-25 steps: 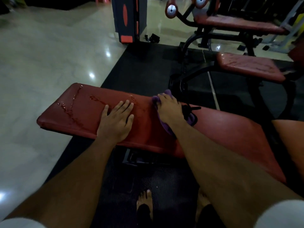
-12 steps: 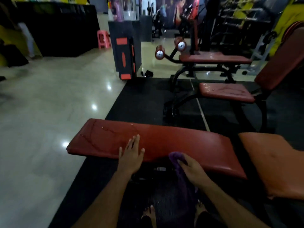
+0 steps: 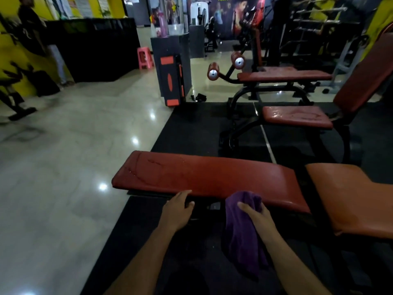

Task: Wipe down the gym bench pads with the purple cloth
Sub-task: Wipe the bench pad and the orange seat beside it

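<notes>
At the lower centre of the frame, we see the right hand (image 3: 255,213) gripping the purple cloth (image 3: 244,231), which hangs down in front of the near edge of the long red bench pad (image 3: 212,175). The left hand (image 3: 177,209) rests at that same edge, fingers loosely curled, holding nothing. The pad's long axis runs left to right across the frame, lying just above and beyond both hands. We judge the right hand nearer the pad's right end; wet streaks remain toward its left end.
</notes>
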`<state>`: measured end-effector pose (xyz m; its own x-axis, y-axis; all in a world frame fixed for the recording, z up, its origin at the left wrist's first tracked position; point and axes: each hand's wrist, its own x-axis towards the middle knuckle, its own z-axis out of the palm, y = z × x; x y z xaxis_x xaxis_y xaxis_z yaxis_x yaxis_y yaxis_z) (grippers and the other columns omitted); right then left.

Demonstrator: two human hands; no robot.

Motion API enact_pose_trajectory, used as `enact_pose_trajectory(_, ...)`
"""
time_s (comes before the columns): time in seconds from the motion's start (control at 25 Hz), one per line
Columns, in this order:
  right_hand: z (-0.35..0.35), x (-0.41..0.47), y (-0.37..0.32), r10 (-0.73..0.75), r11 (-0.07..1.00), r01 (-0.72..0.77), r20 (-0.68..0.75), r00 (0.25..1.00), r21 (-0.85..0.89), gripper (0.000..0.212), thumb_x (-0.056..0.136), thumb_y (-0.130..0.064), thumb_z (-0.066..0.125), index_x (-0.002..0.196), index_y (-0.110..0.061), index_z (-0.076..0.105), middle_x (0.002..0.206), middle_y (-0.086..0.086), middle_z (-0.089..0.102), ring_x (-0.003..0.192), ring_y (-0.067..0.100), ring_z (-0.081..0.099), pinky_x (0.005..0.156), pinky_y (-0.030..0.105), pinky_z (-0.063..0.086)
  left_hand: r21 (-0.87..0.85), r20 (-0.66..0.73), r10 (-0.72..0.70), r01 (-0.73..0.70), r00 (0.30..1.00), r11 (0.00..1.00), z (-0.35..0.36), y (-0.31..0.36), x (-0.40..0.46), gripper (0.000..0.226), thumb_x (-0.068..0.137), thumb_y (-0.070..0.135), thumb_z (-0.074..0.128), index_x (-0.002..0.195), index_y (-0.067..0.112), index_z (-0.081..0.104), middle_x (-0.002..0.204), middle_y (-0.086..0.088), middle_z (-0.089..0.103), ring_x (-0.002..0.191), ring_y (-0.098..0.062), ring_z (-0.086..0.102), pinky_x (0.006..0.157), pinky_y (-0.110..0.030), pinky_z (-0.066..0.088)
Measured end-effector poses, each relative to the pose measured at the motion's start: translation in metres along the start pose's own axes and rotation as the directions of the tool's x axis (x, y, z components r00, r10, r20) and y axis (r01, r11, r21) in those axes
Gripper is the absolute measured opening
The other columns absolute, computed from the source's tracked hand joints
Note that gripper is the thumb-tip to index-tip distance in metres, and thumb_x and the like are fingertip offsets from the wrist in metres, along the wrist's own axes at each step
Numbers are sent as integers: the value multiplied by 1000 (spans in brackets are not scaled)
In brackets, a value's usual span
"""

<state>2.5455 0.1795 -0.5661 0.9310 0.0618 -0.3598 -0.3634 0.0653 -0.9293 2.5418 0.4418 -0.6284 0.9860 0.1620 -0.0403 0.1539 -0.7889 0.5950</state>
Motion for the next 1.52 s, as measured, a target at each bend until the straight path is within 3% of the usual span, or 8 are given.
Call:
enact_pose_trajectory(0.12,19,55,29,-13,997,14,9,1000,-76,34,88,-12,72,120,-21,62,112,1,69,98,16,66,80,30,52,35,-21,-31,32,999,999,33,-44,45,50,107,42,46,155,28,40,163,5,35,148,-14,35,123,-48,27)
enact_pose_trajectory(0.24,35,103,41,-162,932,180,82,983,-314,31,93,-18,67,111,-41,58,113,-13,61,97,-3,59,81,11,44,98,-165,25,-9,986,995,45,-75,79,50,107,48,37,153,27,44,162,5,37,147,-13,34,123,-49,26)
enact_pose_trajectory(0.36,54,134,40,-293,725,361,212,932,-586,46,96,-20,63,139,-26,48,143,-11,38,115,-3,48,92,-4,31,180,-129,-29,53,991,982,20,-95,102,56,107,50,31,158,31,33,169,5,22,154,-13,19,125,-45,13)
enact_pose_trajectory(0.56,88,186,30,-195,395,280,218,956,-875,62,100,-34,51,156,-23,26,165,0,11,151,26,15,116,50,34,404,91,-72,29,993,914,-61,-137,157,67,102,59,14,163,32,13,172,5,2,158,-17,1,124,-57,9)
enact_pose_trajectory(0.76,112,212,57,-45,173,136,130,991,-976,70,97,-61,29,158,-36,4,166,-5,-15,152,34,-10,117,63,14,540,322,106,-275,941,796,-97,-188,255,71,101,64,5,164,31,7,172,1,-5,158,-21,-5,123,-65,7)
enact_pose_trajectory(1.16,140,209,66,-119,170,-121,-142,983,-978,68,97,-54,34,158,-29,18,167,-3,-1,153,29,-5,116,61,18,438,296,261,-374,919,817,-78,-226,267,69,99,51,33,163,28,19,172,-1,11,158,-22,8,123,-65,3)
enact_pose_trajectory(1.36,228,219,72,-206,444,-485,-613,763,-753,65,95,-46,45,155,-31,29,166,-8,14,154,25,4,113,59,21,423,301,277,-388,913,819,-75,-235,265,69,98,47,36,163,26,23,171,-2,14,158,-23,10,123,-66,4)
enact_pose_trajectory(1.52,333,197,83,-175,443,-368,-481,859,-818,78,84,-37,54,156,-26,28,166,-6,14,153,29,3,112,56,22,402,301,267,-375,916,835,-76,-231,265,66,101,44,34,163,26,22,172,-2,12,158,-22,9,122,-66,6)
